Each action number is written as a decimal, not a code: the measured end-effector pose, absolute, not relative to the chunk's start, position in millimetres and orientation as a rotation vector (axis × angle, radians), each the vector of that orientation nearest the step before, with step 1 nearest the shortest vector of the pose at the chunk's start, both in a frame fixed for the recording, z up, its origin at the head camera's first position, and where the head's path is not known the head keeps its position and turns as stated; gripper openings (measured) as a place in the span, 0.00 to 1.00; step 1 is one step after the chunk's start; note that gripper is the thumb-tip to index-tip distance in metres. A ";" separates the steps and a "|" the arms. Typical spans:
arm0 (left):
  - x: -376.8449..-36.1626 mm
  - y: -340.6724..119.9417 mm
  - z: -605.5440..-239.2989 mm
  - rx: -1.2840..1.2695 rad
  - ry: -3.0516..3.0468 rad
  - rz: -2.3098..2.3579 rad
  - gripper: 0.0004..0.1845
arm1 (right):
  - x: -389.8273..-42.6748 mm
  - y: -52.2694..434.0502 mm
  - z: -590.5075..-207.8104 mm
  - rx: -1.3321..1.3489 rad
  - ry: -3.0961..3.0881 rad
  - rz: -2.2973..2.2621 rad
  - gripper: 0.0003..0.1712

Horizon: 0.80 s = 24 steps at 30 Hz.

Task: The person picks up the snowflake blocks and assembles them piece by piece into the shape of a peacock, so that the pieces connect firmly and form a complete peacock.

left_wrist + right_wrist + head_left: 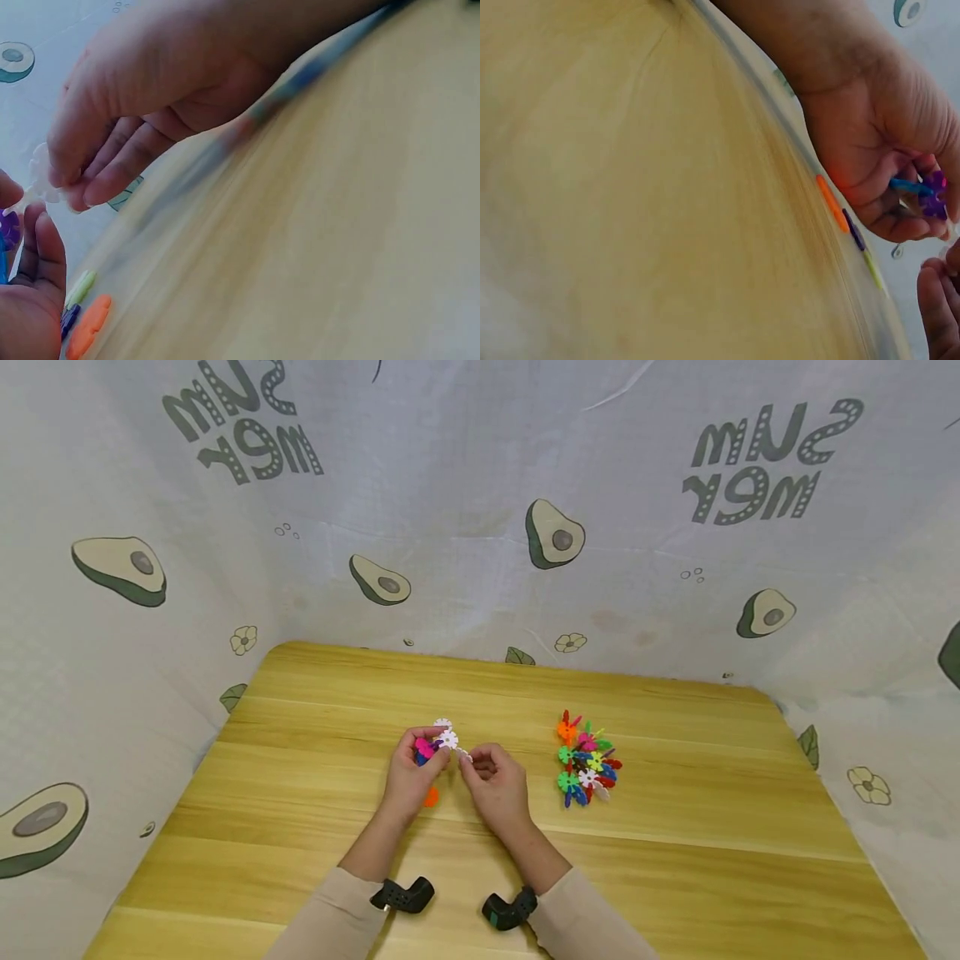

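My left hand (407, 778) grips a small cluster of joined snowflake discs. The cluster has a pink disc (424, 747), blue and purple ones, and a white disc (448, 739) at its right side. My right hand (501, 787) pinches another white disc (464, 755) between thumb and fingers, right at the cluster's edge. In the left wrist view that pale disc (39, 174) meets the left fingertips. The right wrist view shows a purple disc (933, 196) and a blue disc (904, 185) inside the left hand, partly hidden by its fingers.
On the wooden table (675, 877), an orange disc (431, 797) lies beside the left wrist, with a dark purple disc (70, 320) and a yellow-green disc (82, 286) near it. To the right stands a many-coloured assembly of discs (588, 762). A patterned cloth (465, 468) hangs behind the table.
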State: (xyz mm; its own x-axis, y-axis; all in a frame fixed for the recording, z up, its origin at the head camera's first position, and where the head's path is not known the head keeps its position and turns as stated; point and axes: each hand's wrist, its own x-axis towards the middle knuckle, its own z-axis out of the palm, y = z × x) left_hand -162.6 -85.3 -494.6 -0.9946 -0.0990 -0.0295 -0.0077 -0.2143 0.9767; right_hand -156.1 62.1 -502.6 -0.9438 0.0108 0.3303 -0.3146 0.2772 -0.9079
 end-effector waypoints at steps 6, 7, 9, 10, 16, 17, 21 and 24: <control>-160.6 -82.3 -495.2 0.060 -1.947 -2.379 0.19 | -156.1 62.5 -502.1 0.256 -2.263 1.750 0.06; -160.3 -82.2 -495.2 0.055 -1.954 -2.373 0.19 | -156.1 62.5 -502.1 0.252 -2.259 1.755 0.06; -159.4 -81.8 -494.8 0.048 -1.974 -2.357 0.19 | -155.8 62.4 -502.2 0.241 -2.253 1.764 0.06; -159.1 -81.5 -494.6 0.045 -1.983 -2.349 0.19 | -155.7 62.4 -502.3 0.238 -2.247 1.767 0.06; -157.9 -80.1 -493.9 0.030 -1.995 -2.321 0.18 | -154.7 60.6 -501.5 0.211 -2.189 1.812 0.06; -157.6 -79.7 -493.6 0.033 -1.993 -2.321 0.18 | -154.6 60.1 -501.0 0.202 -2.178 1.822 0.06; -157.0 -78.3 -493.3 0.049 -1.989 -2.324 0.18 | -152.5 56.5 -494.0 0.154 -2.172 1.828 0.06; -156.8 -77.2 -493.5 0.056 -2.002 -2.313 0.18 | -152.7 55.3 -492.9 0.135 -2.178 1.822 0.06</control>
State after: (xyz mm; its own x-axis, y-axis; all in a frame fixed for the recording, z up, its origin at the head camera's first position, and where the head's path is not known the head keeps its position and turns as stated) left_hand -156.8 -77.2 -493.5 -0.9960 -0.0859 0.0262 0.0382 -0.1416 0.9892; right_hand -152.7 55.3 -492.9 -0.9513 0.1172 0.2852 -0.2599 0.1924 -0.9463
